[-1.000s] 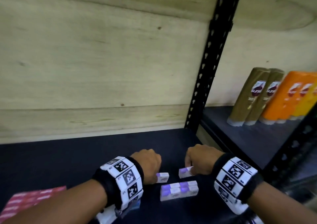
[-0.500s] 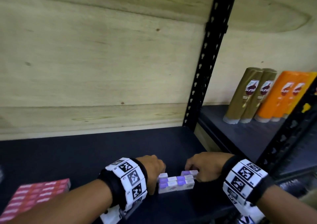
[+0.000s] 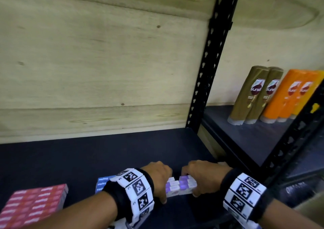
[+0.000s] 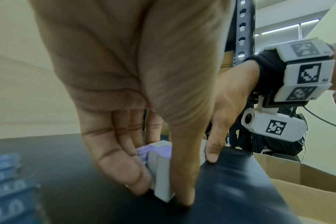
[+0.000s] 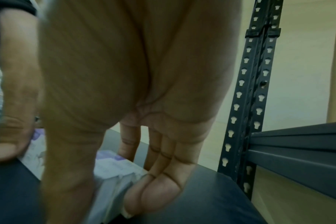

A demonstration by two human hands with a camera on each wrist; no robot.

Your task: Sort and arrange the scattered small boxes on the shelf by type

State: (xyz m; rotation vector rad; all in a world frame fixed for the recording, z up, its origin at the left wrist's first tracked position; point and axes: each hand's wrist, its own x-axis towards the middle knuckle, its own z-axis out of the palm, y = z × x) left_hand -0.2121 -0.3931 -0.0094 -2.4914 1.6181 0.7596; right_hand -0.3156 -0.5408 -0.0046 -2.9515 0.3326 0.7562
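Both hands have closed in together: left hand [image 3: 158, 177] and right hand [image 3: 204, 177] now grip the small white-and-purple cardboard boxes [image 3: 180, 185], bunched near the front of the dark shelf [image 3: 105, 155]. Uneven squeezing could buckle the cluster and scatter boxes.

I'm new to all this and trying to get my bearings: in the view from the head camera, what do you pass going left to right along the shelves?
Red boxes → blue boxes → left hand → purple and white boxes → right hand → brown bottles → orange bottles.
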